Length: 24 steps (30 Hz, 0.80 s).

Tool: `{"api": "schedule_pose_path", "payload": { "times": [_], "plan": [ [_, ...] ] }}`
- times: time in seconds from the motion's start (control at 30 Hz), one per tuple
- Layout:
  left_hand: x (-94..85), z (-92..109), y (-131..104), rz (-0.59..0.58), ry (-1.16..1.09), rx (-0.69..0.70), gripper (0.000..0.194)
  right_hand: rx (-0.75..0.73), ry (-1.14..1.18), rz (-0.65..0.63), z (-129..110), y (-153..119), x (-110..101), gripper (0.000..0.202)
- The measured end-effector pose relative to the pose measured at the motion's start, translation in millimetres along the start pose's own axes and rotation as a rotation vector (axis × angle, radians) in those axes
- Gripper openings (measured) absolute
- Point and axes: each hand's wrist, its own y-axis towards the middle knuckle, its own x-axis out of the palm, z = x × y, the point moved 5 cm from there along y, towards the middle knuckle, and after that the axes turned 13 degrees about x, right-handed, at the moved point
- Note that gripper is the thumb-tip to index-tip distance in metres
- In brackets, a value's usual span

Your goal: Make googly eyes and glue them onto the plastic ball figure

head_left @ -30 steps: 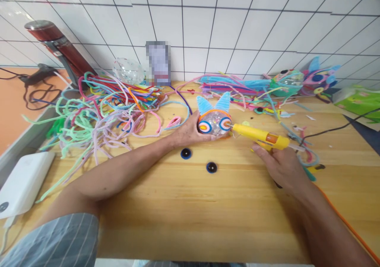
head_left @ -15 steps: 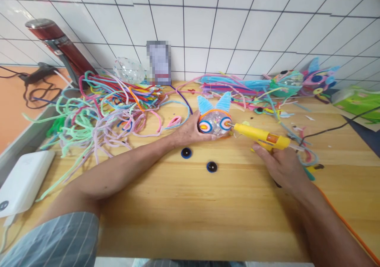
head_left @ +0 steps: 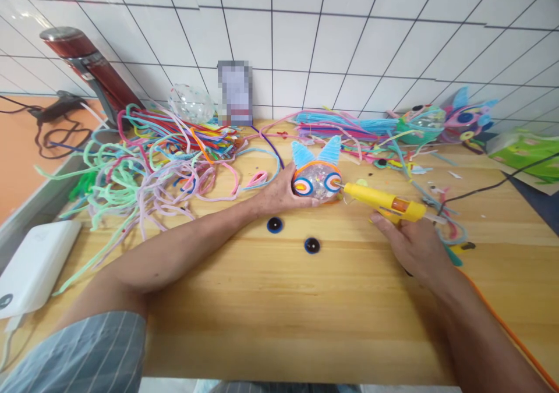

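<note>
My left hand (head_left: 292,190) grips a clear ball (head_left: 318,177) from its left side and below. An orange band runs over the ball, and two blue pipe-cleaner ears (head_left: 328,151) stand up on top. Two ringed eye discs (head_left: 302,186) of white, blue, pink and orange sit on its front. In my right hand (head_left: 408,239) is a yellow hot glue gun (head_left: 379,199), its nozzle tip at the right eye disc. Whether the tip touches the disc I cannot tell. Two black doll eyes with blue rims, one farther left (head_left: 275,225) and one nearer me (head_left: 312,245), lie on the wooden table.
Tangled pipe cleaners (head_left: 161,172) cover the left side, beside a red thermos (head_left: 94,67) and a white power bank (head_left: 39,268). A phone (head_left: 236,93) leans on the tiled wall. Finished-looking ball figures (head_left: 421,125) stand at back right. An orange cord (head_left: 502,317) runs along my right forearm.
Almost nothing differs. Both hands, the ball and the glue gun hold the same positions; the whole view has shifted very slightly.
</note>
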Motion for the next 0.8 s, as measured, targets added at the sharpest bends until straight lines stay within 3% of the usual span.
{"api": "schedule_pose_path", "payload": {
  "times": [0.2, 0.57, 0.8],
  "plan": [
    [0.3, -1.0, 0.3, -0.001, -0.017, -0.013, 0.082, 0.042, 0.011, -0.011, 2.7, -1.3, 0.5, 0.041],
    [-0.2, 1.8, 0.7, -0.004, 0.021, 0.000, 0.081, -0.028, 0.001, 0.065, 1.9, 1.1, 1.3, 0.045],
    [0.4, 2.1, 1.0, -0.008, 0.022, 0.022, 0.080, -0.013, -0.011, 0.037, 7.1, 0.4, 3.2, 0.045]
  ]
}}
